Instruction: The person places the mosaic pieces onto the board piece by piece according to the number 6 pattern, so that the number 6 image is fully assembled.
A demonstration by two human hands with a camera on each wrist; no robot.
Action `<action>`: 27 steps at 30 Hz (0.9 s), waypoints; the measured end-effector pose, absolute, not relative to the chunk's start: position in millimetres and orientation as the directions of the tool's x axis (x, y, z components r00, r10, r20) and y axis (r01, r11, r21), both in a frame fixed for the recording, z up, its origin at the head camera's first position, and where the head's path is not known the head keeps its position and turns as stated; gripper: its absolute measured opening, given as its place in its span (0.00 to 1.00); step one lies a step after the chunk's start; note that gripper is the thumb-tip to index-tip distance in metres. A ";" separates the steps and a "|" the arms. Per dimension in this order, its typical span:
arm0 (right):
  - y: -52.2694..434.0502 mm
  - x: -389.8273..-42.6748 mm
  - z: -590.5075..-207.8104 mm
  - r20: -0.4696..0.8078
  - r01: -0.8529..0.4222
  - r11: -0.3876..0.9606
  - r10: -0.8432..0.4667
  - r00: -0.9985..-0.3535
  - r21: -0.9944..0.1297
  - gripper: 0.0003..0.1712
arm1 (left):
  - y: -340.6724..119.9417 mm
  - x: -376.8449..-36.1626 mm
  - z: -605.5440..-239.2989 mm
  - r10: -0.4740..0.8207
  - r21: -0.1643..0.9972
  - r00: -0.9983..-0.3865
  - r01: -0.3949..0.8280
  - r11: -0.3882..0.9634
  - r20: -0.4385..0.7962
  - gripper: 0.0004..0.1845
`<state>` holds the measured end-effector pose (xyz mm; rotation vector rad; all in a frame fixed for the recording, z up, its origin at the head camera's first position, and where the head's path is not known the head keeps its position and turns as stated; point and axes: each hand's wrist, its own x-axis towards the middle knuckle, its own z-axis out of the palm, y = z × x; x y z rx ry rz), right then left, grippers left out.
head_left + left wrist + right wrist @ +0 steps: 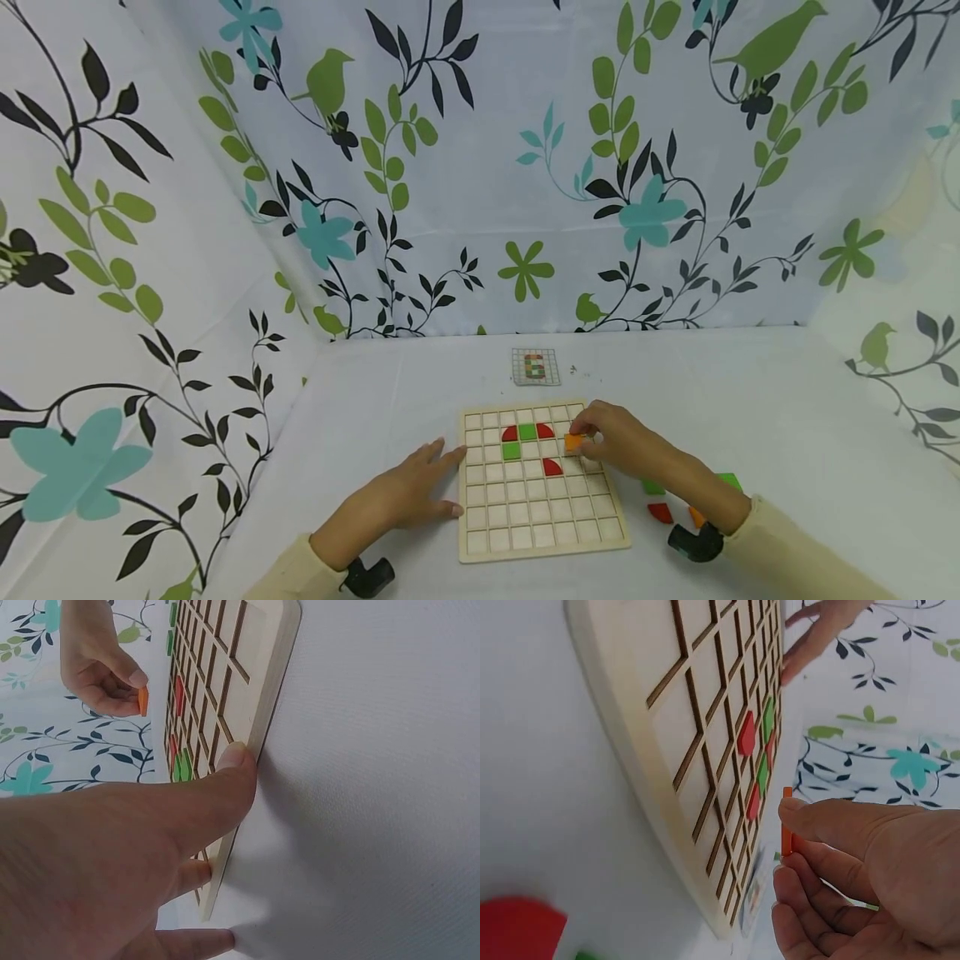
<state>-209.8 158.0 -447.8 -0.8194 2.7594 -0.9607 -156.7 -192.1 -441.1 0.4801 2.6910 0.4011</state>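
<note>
Now an orange tile is being pinched by the right hand over the grid board, whose left edge is being pressed by the flat, open left hand.

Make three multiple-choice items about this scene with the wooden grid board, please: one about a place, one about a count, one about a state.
1. Where does the pattern card lie?
A. beyond the far edge of the grid board
B. under the board
C. in the left hand

2. How many red pieces sit in the board?
A. one
B. three
C. six

3. What is the state of the orange piece?
A. pinched in the right hand
B. lying loose on the table
C. pressed flat into a cell

Answers:
1. A, the card lies on the white table behind the board.
2. B, two red ones flank the top green piece and one sits lower right.
3. A, the right wrist view shows thumb and fingers pinching it clear of the board.
</note>
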 end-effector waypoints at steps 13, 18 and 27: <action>120.2 -205.6 -451.0 0.029 -0.514 0.632 -0.614 -0.788 -0.580 0.08 | -190.7 -157.0 -441.1 0.369 0.339 -0.875 0.259 0.904 -0.315 0.45; 108.5 -205.2 -453.2 -0.006 -0.525 0.660 -0.626 -0.780 -0.537 0.07 | -190.3 -156.8 -440.4 0.371 0.348 -0.874 0.258 0.901 -0.313 0.45; 101.3 -200.3 -447.3 0.009 -0.577 0.662 -0.654 -0.757 -0.478 0.05 | -190.4 -157.0 -441.4 0.374 0.330 -0.871 0.268 0.905 -0.319 0.45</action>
